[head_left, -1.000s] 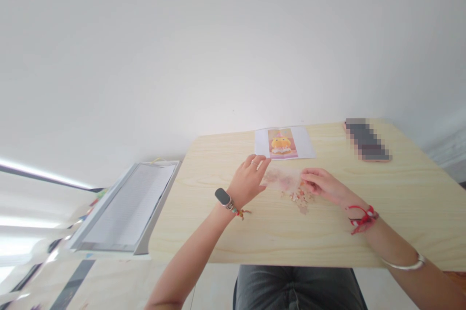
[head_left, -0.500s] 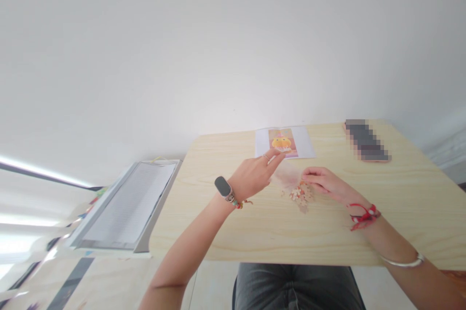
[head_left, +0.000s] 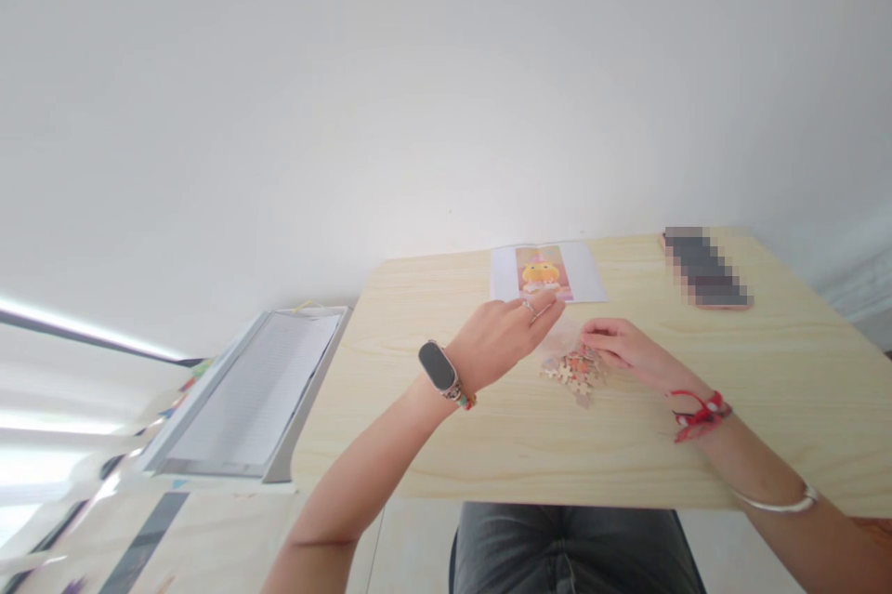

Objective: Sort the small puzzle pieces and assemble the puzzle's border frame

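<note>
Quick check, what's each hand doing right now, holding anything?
Left hand: fingers pinched on the top edge of the clear plastic bag.
Right hand: fingers curled at the bag's other edge above the puzzle pieces; actual grip cannot be told.

Left hand (head_left: pixel 503 339): ring on one finger; wrist carries a dark oblong smartwatch (head_left: pixel 438 365) with a beaded multicolour bracelet (head_left: pixel 465 400) beside it.
Right hand (head_left: pixel 623 345): red knotted cord bracelet (head_left: pixel 699 415) at the wrist; thin silver bangle (head_left: pixel 775 501) farther up the forearm.
Arms bare, no sleeves.
Legs: dark grey jeans (head_left: pixel 571 549).
</note>
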Demonstrator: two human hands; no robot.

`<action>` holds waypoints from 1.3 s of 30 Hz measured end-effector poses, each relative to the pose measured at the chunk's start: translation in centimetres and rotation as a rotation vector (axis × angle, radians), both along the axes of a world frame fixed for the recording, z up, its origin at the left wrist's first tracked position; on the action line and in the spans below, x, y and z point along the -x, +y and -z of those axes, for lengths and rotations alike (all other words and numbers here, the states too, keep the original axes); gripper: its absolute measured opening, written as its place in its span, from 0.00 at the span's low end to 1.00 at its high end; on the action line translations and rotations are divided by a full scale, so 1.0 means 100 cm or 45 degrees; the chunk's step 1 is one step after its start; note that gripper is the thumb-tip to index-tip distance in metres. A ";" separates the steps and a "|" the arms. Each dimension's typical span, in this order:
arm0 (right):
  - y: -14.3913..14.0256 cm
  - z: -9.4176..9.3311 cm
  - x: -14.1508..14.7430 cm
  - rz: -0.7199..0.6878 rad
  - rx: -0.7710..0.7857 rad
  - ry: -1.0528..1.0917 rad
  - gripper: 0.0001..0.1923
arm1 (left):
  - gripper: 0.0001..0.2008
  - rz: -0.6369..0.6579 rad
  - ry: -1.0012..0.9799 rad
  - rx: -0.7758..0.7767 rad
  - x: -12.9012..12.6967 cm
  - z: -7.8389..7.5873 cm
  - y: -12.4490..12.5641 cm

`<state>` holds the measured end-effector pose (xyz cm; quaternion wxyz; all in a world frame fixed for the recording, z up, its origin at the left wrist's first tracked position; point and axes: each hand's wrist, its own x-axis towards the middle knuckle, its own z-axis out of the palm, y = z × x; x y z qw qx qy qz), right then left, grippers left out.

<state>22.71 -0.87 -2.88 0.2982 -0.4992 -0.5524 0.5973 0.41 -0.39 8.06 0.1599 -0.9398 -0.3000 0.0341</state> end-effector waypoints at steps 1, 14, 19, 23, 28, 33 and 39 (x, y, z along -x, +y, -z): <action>-0.001 -0.001 0.000 0.002 0.001 0.002 0.14 | 0.21 0.011 -0.004 -0.002 -0.001 -0.001 0.000; 0.000 0.003 -0.003 0.009 0.021 -0.005 0.14 | 0.26 -0.034 -0.042 0.046 0.007 0.001 0.006; 0.000 0.001 -0.003 0.047 -0.018 0.043 0.15 | 0.22 0.038 -0.061 0.004 0.005 -0.005 0.004; -0.002 -0.001 -0.001 0.038 -0.040 0.039 0.14 | 0.21 0.107 -0.077 -0.018 0.003 -0.009 0.003; -0.004 -0.005 -0.001 0.019 -0.045 0.005 0.15 | 0.23 -0.006 -0.095 0.011 0.004 -0.008 0.006; -0.005 -0.007 -0.001 0.072 -0.136 0.032 0.16 | 0.26 -0.227 -0.246 0.141 0.019 0.003 0.014; -0.006 -0.009 0.007 -0.004 -0.232 0.035 0.21 | 0.32 -0.475 -0.872 0.365 0.023 0.054 -0.001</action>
